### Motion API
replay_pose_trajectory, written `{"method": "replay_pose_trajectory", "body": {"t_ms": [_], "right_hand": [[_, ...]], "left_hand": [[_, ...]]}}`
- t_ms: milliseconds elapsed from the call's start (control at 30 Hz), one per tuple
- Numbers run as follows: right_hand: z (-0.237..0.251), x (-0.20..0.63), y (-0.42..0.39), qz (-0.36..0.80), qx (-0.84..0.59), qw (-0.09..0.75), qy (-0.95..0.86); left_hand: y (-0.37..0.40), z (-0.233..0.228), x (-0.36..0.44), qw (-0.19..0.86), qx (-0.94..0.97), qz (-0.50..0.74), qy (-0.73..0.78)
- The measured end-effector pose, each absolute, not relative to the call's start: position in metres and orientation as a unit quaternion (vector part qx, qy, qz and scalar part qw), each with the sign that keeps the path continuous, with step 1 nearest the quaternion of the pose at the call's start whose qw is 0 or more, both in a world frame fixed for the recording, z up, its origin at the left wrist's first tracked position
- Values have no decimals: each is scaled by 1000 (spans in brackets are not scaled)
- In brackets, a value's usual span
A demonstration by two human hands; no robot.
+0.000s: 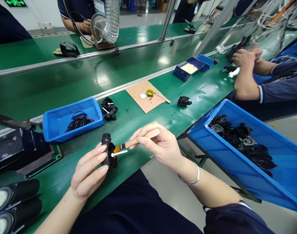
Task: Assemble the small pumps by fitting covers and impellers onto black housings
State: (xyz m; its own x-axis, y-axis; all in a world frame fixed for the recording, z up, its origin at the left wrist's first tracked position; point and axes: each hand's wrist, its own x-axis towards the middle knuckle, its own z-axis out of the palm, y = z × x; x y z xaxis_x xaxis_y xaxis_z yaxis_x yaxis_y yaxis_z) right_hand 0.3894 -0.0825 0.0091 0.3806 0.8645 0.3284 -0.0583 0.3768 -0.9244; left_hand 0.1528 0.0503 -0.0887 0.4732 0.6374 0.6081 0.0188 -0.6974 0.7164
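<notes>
The left hand (88,175) is closed around a small black moulded plastic housing with a white centre pin (108,152), held above the near edge of the green conveyor table (138,113). The right hand (158,143) pinches a wooden-handled brush with orange bristles (131,143), bristles touching the housing's face. In my judgement the housing is light, rigid and smooth; hold it by the outer rim, clear of the pin.

Bare green belt is lying open between the cardboard sheet (145,96) and the blue tray (56,122); two black parts (109,108) are sitting left of the sheet, another (183,101) right of it.
</notes>
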Motion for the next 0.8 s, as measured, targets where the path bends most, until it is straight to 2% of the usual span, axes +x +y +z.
{"method": "replay_pose_trajectory", "body": {"t_ms": [100, 167, 233, 367, 433, 567, 700, 800], "right_hand": [[7, 391, -83, 290, -460, 687, -483], [8, 393, -83, 274, -455, 687, -496], [12, 397, -84, 244, -449, 702, -496], [17, 416, -88, 158, -482, 757, -412], [13, 429, -92, 157, -513, 762, -362], [-2, 461, -103, 142, -554, 768, -287], [-12, 504, -126, 24, -560, 794, -237], [-21, 541, -145, -58, -592, 774, -216]], "left_hand": [[44, -63, 171, 178, 809, 542, 143], [41, -50, 181, 156, 809, 550, 134], [40, -43, 190, 215, 806, 527, 163], [42, -49, 211, 413, 767, 398, 287], [48, -57, 226, 439, 770, 337, 318], [63, -66, 254, 342, 848, 294, 279], [73, -71, 280, 213, 905, 287, 231], [81, -75, 300, 136, 927, 292, 193]]}}
